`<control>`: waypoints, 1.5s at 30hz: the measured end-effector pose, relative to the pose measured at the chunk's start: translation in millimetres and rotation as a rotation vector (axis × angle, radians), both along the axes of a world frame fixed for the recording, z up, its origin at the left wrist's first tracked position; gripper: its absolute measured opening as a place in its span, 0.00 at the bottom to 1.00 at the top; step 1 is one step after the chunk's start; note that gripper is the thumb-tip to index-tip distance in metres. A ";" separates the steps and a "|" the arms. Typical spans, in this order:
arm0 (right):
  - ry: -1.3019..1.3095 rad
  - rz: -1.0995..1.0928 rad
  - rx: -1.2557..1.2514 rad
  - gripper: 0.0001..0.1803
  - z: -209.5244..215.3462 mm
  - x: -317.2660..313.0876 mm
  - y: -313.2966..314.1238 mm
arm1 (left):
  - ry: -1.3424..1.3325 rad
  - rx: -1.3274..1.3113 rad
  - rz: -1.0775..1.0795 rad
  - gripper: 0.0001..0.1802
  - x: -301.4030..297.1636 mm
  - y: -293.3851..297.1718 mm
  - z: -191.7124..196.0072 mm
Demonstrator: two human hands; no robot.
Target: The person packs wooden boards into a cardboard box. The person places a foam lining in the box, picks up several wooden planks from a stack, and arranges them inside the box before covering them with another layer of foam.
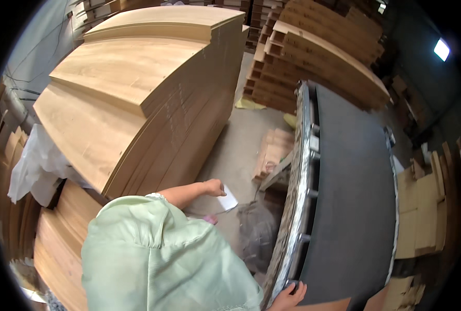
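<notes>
My left hand (214, 187) is stretched out over the floor with its fingers closed, and a white sheet (227, 198) like paper or card shows at its fingertips. My right hand (289, 297) is at the near end of a dark conveyor belt (352, 192), beside its silvery side rail (297, 217). The fingers there are curled around a small dark part at the rail, too little of it visible to name. Light green cloth (163, 254) over my body fills the lower middle and hides both upper arms.
Tall stacks of pale wooden panels (121, 67) stand left, with brown planks (318, 62) piled beyond the conveyor. Short boards (274, 150) lie on the floor near clear plastic (259, 225). White plastic sheeting (44, 160) hangs at far left; cartons (420, 212) stand right.
</notes>
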State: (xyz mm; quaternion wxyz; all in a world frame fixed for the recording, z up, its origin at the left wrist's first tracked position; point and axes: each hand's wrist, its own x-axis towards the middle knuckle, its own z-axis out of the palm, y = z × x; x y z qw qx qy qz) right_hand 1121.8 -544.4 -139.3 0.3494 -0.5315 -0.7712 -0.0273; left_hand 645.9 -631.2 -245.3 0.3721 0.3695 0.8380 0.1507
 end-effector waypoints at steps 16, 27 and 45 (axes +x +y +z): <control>-0.366 -0.021 0.009 0.11 -95.6 -214.1 267.5 | -0.187 0.131 0.279 0.17 -160.2 77.3 -37.5; -0.195 0.097 -0.092 0.10 -96.0 -345.5 362.2 | -0.171 -0.060 0.206 0.19 -284.8 186.6 -33.6; -0.073 -0.594 -0.001 0.07 -53.5 -462.4 391.2 | 0.543 0.675 0.042 0.12 -679.5 742.7 166.1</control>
